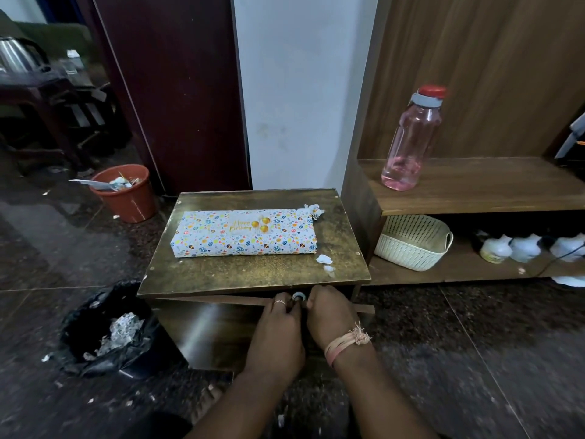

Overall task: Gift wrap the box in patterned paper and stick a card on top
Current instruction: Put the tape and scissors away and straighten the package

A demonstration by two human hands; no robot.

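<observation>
On the small wooden bench (253,270) the box (243,237) lies flat, wrapped in patterned paper, with a "Happy Birthday" card (250,225) on its top face. It sits well apart from the fingers, which are down at the bench's front edge. There the left hand (278,327) and right hand (329,318) meet around a small roll, perhaps tape (297,296); both sets of fingers are curled and seem to pinch it. Torn paper scraps (324,259) lie just beside the box's right end.

"Happy Birthday" on wrapped box (243,237)
</observation>
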